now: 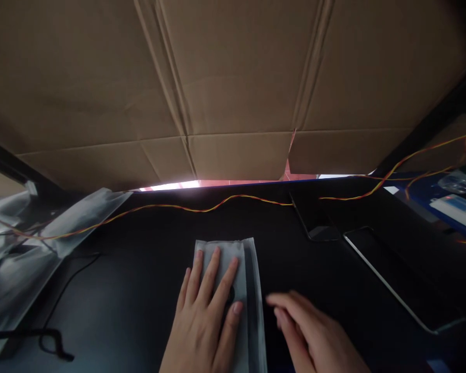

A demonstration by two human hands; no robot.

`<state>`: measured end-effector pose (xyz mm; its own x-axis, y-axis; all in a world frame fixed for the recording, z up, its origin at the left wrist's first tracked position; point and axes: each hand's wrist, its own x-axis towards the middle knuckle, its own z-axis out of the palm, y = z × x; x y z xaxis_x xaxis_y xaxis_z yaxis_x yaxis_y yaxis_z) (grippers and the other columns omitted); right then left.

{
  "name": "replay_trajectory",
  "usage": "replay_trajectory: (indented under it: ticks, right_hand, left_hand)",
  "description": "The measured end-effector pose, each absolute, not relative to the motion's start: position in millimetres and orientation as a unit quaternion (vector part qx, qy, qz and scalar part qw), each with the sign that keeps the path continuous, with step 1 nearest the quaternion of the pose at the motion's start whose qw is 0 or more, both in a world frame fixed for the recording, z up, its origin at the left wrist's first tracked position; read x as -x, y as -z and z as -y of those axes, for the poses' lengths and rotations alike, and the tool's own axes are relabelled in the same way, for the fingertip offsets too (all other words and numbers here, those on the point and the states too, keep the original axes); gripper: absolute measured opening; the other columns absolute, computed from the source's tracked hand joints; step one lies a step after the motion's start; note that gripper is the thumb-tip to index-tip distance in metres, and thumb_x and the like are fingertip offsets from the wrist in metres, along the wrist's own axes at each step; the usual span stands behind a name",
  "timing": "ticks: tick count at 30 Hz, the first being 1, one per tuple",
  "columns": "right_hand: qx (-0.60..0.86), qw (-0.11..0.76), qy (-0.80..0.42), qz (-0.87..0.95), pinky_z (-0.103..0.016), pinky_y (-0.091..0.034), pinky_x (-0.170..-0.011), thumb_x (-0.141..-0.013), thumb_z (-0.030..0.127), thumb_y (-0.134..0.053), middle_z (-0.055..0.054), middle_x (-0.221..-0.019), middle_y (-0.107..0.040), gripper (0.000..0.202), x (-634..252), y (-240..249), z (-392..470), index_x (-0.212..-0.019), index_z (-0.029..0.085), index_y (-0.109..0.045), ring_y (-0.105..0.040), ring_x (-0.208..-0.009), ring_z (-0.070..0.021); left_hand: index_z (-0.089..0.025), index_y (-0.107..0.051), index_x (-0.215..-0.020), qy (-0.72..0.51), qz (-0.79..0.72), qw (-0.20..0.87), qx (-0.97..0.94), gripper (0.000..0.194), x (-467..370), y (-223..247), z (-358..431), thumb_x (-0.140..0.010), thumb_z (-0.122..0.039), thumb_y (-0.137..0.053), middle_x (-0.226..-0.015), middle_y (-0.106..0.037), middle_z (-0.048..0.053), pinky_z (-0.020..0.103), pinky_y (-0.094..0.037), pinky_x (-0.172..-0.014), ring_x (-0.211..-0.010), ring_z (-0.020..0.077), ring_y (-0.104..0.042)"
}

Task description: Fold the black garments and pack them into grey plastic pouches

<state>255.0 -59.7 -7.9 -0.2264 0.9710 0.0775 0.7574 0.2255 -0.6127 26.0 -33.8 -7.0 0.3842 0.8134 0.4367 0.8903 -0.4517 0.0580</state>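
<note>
A translucent plastic bag (254, 290) with a pale flat item inside lies on the black tabletop (140, 290), its long side running away from me. My left hand (205, 316) rests flat on the bag with its fingers spread. Part of a small dark round mark shows between the thumb and index finger. Just right of the bag, my right hand (310, 329) hovers near its edge, not touching it, with thumb and index finger slightly apart and the other fingers curled. Nothing shows between its fingertips.
Two dark phones, one farther back (314, 215) and one nearer (399, 280), lie at the right. Clear plastic bags (27, 274) and a black cable (62, 295) are at the left. A twisted red-yellow wire (171, 206) crosses the back. Cardboard (236, 77) stands behind.
</note>
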Motion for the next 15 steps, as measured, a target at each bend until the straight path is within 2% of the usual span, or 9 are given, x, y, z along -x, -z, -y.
replay_trajectory:
  ticks: [1, 3, 6, 8, 10, 12, 15]
  right_hand:
    - [0.578, 0.244, -0.181, 0.757, -0.029, -0.066, -0.067, -0.108, 0.025, -0.046, -0.008, -0.121, -0.082, 0.041, -255, 1, 50, -0.138, 0.031, -0.074, -0.084, -0.088, -0.023]
    - [0.552, 0.244, -0.123, 0.787, -0.038, -0.07, -0.078, -0.098, 0.02, -0.055, -0.011, -0.133, -0.078, 0.054, -250, -10, 37, -0.15, 0.029, -0.068, -0.082, -0.103, -0.0294]
    - [0.507, 0.237, -0.094, 0.823, -0.054, -0.067, -0.098, -0.078, 0.012, -0.059, -0.013, -0.155, -0.066, 0.08, -236, -13, 31, -0.157, 0.028, -0.061, -0.071, -0.129, -0.038]
    - [0.493, 0.238, -0.106, 0.83, -0.059, -0.063, -0.103, -0.074, 0.01, -0.059, -0.013, -0.163, -0.061, 0.088, -227, -11, 30, -0.16, 0.026, -0.057, -0.063, -0.138, -0.0409]
    - [0.496, 0.241, -0.141, 0.823, -0.059, -0.062, -0.104, -0.072, 0.006, -0.057, -0.011, -0.152, -0.07, 0.085, -216, -10, 27, -0.154, 0.026, -0.062, -0.063, -0.136, -0.0397]
    - [0.5, 0.255, -0.172, 0.809, -0.057, -0.061, -0.102, -0.072, 0.001, -0.056, -0.006, -0.128, -0.082, 0.073, -207, -14, 23, -0.137, 0.029, -0.072, -0.068, -0.126, -0.0367]
    - [0.482, 0.316, -0.169, 0.799, -0.05, -0.062, -0.095, -0.08, 0.002, -0.057, 0.0, -0.109, -0.084, 0.052, -206, -26, 20, -0.118, 0.033, -0.075, -0.074, -0.111, -0.0308]
  left_hand:
    - [-0.028, -0.022, -0.178, 0.209, 0.512, 0.096, 0.828, 0.071, -25, 7, 34, -0.111, -0.024, -0.045, -0.183, -0.032, 0.007, 0.064, -0.054, -0.121, -0.17, 0.0387, -0.027]
    - [-0.028, -0.02, -0.178, 0.209, 0.509, 0.103, 0.829, 0.07, -23, 8, 36, -0.112, -0.027, -0.044, -0.183, -0.032, 0.007, 0.062, -0.053, -0.121, -0.17, 0.0378, -0.026]
    - [-0.028, -0.013, -0.179, 0.207, 0.501, 0.095, 0.835, 0.07, -21, 8, 38, -0.114, -0.032, -0.037, -0.183, -0.033, 0.007, 0.061, -0.051, -0.124, -0.171, 0.0362, -0.025]
    - [-0.028, -0.013, -0.179, 0.199, 0.498, 0.085, 0.84, 0.068, -21, 7, 39, -0.115, -0.033, -0.034, -0.182, -0.035, 0.005, 0.059, -0.048, -0.127, -0.17, 0.0346, -0.027]
    - [-0.027, -0.018, -0.179, 0.187, 0.5, 0.096, 0.84, 0.067, -20, 6, 41, -0.115, -0.04, -0.035, -0.181, -0.036, 0.006, 0.06, -0.049, -0.126, -0.169, 0.0365, -0.03]
    - [-0.027, -0.02, -0.179, 0.172, 0.503, 0.111, 0.84, 0.069, -13, 7, 42, -0.115, -0.046, -0.039, -0.18, -0.037, 0.008, 0.064, -0.053, -0.121, -0.167, 0.0395, -0.034]
    - [-0.03, -0.021, -0.178, 0.152, 0.528, 0.1, 0.83, 0.071, 22, 13, 44, -0.112, -0.045, -0.043, -0.177, -0.043, 0.008, 0.069, -0.055, -0.116, -0.162, 0.0401, -0.043]
